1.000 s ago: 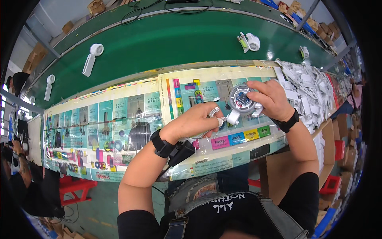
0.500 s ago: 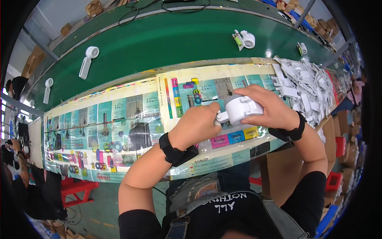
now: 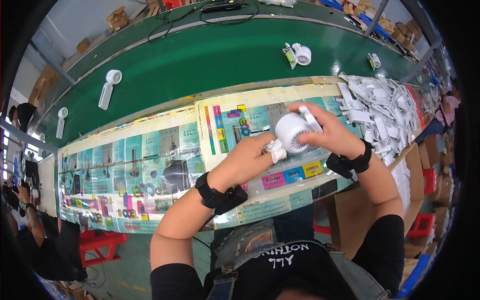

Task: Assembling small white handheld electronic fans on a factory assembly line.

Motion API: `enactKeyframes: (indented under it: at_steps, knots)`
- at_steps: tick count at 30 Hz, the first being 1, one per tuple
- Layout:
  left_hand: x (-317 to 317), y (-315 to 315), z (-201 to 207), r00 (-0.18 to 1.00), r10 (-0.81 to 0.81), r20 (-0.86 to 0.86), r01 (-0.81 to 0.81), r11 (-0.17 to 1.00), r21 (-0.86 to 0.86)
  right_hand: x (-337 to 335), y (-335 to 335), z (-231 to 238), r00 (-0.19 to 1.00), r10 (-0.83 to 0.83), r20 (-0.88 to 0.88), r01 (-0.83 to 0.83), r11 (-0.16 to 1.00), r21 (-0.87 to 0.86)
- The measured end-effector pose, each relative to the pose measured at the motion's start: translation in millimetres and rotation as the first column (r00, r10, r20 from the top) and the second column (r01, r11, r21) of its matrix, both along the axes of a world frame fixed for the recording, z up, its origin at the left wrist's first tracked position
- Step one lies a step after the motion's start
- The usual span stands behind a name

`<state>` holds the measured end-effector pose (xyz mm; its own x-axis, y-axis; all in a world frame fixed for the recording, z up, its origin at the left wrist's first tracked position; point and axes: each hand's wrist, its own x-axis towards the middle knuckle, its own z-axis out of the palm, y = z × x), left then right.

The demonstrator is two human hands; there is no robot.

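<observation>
In my right hand (image 3: 330,132) is a white fan head (image 3: 289,131), round and drum-shaped, with a slotted grille on its lower side. The thumb presses near the grille while the fingers curl behind the head. My left hand (image 3: 250,159) is closed on a small white plastic part (image 3: 276,151) right beside the fan head. Most of that part is covered by the fingers, and I cannot tell whether it is joined to the head. Both hands are above a worktable (image 3: 205,150) covered with printed sheets under clear film.
White plastic shells (image 3: 380,115) are heaped at the table's right end, above a cardboard box (image 3: 357,215). On the green conveyor (image 3: 200,65) beyond lie a white handheld fan (image 3: 109,90) and a fan unit with green parts (image 3: 299,55). Another person's hand (image 3: 22,195) shows at far left.
The fan head has turned in my right hand, so its slotted grille now shows, and it has shifted slightly left. The items on the conveyor appear slightly displaced, and the view has moved a little.
</observation>
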<state>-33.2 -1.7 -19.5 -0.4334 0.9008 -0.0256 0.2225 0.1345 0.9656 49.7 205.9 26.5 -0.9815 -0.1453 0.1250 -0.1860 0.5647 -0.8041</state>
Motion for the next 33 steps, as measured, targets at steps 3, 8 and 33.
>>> enactKeyframes:
  at_steps: [3,8,33]
  knots:
    - [-3.2,5.0,5.3,0.903,0.039,0.429,-0.132,0.973,0.190,-7.4,9.1,4.0,0.996,-0.049,0.071,0.077,0.875,-0.478]
    - [-32.4,-6.8,-1.9,0.751,0.132,0.647,-0.423,0.849,0.317,-9.4,-14.7,-8.2,0.938,-0.340,-0.061,0.303,0.894,-0.331]
    - [-4.3,-11.9,26.5,0.768,0.345,0.539,-0.640,0.416,0.645,-16.6,-70.9,-6.7,0.841,-0.412,-0.352,0.382,0.911,-0.153]
